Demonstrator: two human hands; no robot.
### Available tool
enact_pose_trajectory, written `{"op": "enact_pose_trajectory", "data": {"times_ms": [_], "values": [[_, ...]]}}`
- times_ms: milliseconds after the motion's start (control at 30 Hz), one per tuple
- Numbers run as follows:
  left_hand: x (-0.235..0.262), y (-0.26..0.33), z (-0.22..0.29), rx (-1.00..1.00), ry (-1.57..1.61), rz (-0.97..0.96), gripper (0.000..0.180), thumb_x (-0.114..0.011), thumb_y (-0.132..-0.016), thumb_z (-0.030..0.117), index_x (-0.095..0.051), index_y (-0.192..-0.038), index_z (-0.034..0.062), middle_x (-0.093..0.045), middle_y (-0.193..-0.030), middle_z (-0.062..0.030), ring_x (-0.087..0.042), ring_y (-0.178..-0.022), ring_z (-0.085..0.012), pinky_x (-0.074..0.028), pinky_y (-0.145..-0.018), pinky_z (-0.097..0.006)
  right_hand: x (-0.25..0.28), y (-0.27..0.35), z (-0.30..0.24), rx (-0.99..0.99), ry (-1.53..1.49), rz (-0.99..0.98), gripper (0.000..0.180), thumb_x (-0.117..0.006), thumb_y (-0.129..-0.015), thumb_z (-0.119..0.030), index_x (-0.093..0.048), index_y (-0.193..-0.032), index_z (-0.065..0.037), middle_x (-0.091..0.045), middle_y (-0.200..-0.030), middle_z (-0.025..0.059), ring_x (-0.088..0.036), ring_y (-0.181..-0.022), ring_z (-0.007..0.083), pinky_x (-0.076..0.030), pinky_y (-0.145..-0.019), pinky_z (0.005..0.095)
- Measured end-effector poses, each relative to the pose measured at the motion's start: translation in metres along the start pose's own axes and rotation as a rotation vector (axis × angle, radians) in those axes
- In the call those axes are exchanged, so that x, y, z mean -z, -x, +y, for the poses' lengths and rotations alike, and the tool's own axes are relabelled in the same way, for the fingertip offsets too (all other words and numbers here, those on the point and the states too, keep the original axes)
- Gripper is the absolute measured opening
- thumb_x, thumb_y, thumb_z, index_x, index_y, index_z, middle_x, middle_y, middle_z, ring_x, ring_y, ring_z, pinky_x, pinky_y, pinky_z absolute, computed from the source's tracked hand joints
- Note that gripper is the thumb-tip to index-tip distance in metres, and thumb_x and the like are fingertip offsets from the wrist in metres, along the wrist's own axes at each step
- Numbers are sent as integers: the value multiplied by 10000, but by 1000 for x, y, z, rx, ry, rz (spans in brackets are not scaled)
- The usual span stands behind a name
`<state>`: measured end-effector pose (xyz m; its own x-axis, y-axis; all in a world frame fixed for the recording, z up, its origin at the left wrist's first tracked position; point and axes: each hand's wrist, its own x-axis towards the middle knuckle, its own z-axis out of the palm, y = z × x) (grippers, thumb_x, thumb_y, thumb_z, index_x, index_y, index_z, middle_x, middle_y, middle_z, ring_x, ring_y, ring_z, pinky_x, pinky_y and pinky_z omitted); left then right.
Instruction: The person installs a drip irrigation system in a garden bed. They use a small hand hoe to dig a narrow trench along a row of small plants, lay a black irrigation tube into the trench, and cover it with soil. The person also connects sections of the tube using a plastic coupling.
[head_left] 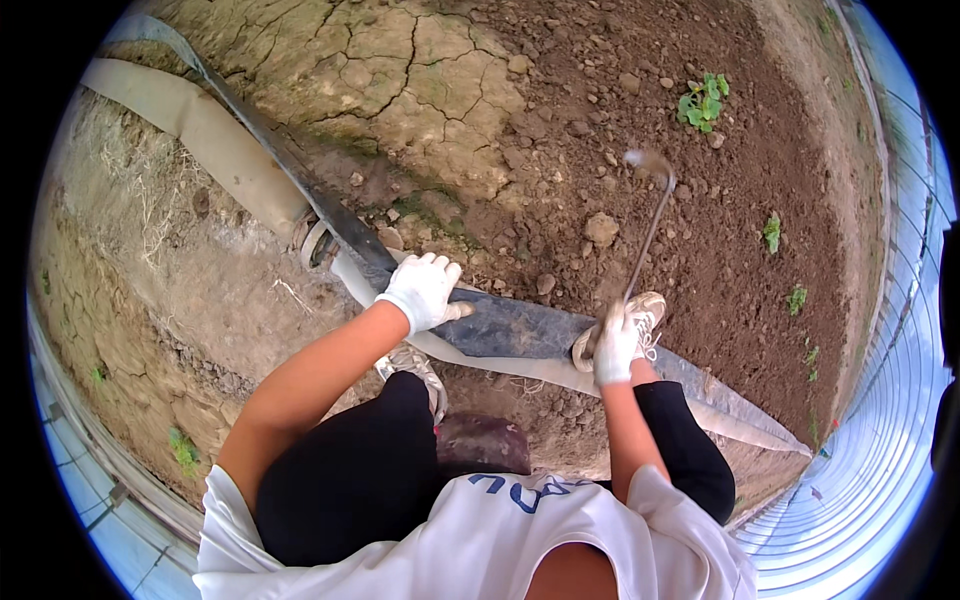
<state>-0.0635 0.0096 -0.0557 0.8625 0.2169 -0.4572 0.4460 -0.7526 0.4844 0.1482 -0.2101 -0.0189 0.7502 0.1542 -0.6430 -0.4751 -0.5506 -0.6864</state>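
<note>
My left hand (424,290), in a white glove, grips the black plastic strip (520,325) that runs across in front of me. Its thumb lies on the strip and its fingers bend at the far edge. My right hand (614,345), also gloved, is closed around the handle of a small hand hoe (652,232) beside my right shoe (646,312). The hoe's thin metal shank points away from me over loose brown soil (560,215). Its curved head is raised and blurred by motion.
A pale flat hose (195,120) runs along the strip, with a ring-shaped fitting (318,245) at its end. Cracked dry ground (400,80) lies beyond. Leafy seedlings (703,102) grow at the right, near a curved translucent wall (880,430). My left shoe (418,372) is beside the strip.
</note>
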Motion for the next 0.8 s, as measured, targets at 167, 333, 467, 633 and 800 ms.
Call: {"op": "enact_pose_trajectory", "data": {"times_ms": [167, 333, 467, 633, 800], "values": [[3, -1, 0, 4, -25, -14, 573, -599, -759, 558, -559, -976, 30, -584, -949, -144, -560, -944, -290, -451, -813, -395, 32, 47, 76, -176, -390, 66, 239, -493, -950, -289, -501, -883, -59, -481, -591, 6, -398, -411, 82, -331, -359, 244], [-2, -7, -4, -24, -36, 39, 566, -599, -760, 551, -553, -982, 32, -584, -954, -146, -561, -960, -305, -452, -820, -407, -18, -47, 2, -161, 190, -63, 404, -474, -918, -449, -485, -799, -63, -457, -528, 38, -443, -379, 174, -366, -338, 326], [1, 1, -2, 3, -43, -7, 582, -590, -772, 556, -549, -980, 15, -590, -963, -152, -561, -954, -302, -460, -822, -390, -3, -1, -8, 15, 55, -41, 312, -468, -951, -346, -483, -814, -66, -416, -521, -10, -388, -372, 91, -304, -329, 255], [3, -2, 3, -2, -44, -8, 594, -593, -767, 568, -548, -979, 15, -586, -973, -156, -558, -970, -307, -458, -834, -394, 53, 79, 150, 207, 421, 18, 253, -481, -925, -241, -551, -990, -6, -558, -680, 110, -544, -566, 226, -451, -525, 358], [-3, 2, 0, 1, -36, 10, 586, -606, -761, 558, -546, -982, 18, -581, -987, -160, -551, -981, -313, -453, -842, -402, -7, -26, 117, 457, 868, -64, 368, -450, -837, -260, -549, -1036, 33, -563, -935, 282, -550, -851, 432, -450, -745, 472]]}}
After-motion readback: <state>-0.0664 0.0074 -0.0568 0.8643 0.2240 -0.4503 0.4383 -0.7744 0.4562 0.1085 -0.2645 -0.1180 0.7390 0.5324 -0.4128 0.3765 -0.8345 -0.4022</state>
